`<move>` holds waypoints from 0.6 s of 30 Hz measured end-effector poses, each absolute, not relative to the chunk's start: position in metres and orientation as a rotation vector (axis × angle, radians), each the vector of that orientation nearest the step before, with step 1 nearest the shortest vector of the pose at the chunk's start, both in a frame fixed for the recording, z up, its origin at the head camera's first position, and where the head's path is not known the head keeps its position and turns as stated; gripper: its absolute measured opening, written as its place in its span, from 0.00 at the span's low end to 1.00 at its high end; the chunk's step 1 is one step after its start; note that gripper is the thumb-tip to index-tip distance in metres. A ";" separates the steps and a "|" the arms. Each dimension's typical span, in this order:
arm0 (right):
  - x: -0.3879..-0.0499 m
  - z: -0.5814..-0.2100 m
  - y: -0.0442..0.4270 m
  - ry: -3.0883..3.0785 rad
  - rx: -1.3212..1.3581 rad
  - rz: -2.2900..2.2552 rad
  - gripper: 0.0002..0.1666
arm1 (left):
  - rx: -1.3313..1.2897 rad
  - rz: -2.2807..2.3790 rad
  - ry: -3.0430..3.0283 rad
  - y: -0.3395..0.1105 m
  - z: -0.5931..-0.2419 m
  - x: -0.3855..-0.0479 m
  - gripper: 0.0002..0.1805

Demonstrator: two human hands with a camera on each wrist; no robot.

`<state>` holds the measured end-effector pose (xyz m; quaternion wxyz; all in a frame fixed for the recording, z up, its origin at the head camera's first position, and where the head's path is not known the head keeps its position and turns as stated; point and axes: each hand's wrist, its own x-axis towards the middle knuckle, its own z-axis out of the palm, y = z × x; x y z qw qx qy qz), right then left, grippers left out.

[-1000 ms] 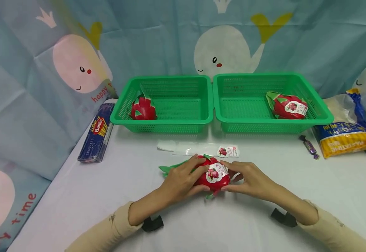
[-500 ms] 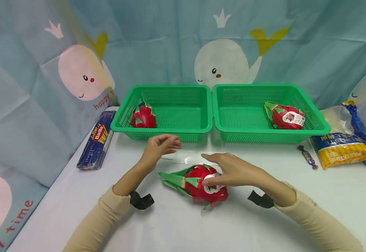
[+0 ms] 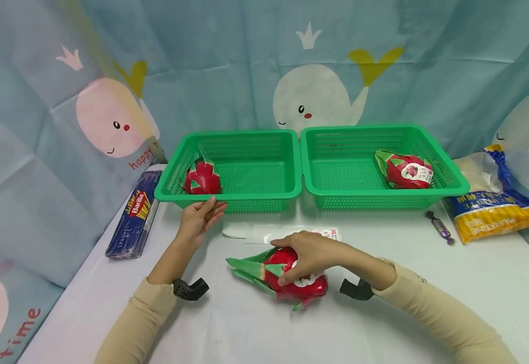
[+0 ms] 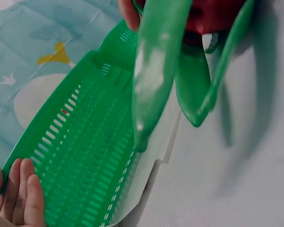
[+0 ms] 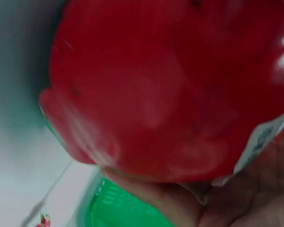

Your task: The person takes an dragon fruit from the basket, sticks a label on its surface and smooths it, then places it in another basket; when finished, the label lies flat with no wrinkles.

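The dragon fruit [image 3: 296, 290] lies on the counter [image 3: 246, 333], leaves towards the left, its label partly covered. A second ago both hands were on it; now only the right hand [image 3: 311, 253] holds it from above, thumb and fingers spread and curved round its skin. Whether it is lifted at all I cannot tell. The left hand [image 3: 196, 220] has let go and moved to the front rim of the left basket [image 3: 264, 196], fingers loose and holding nothing that shows; contact with the rim is unclear. That seems to leave handling the fruit to one hand. Just behind it, the clear strip [image 3: 255, 234] lies flat. Farther back, the left basket and the right basket [image 3: 382, 192] each contain another fruit, the one on the right plainly labelled.
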<state>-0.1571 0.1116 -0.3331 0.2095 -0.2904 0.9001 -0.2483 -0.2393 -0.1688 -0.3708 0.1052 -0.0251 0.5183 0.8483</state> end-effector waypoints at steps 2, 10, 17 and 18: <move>-0.156 -0.334 0.112 2.506 -0.803 -0.719 0.44 | -0.063 2.513 1.504 -0.169 -0.372 -0.238 0.07; -0.155 -0.323 0.129 2.429 -0.724 -0.978 0.42 | -0.001 2.524 1.457 -0.170 -0.376 -0.239 0.08; -0.171 -0.278 0.166 2.589 -0.644 -1.200 0.43 | 0.025 2.543 1.449 -0.171 -0.377 -0.239 0.08; -0.175 -0.273 0.174 2.623 -0.611 -1.224 0.43 | 0.028 2.543 1.453 -0.171 -0.377 -0.239 0.08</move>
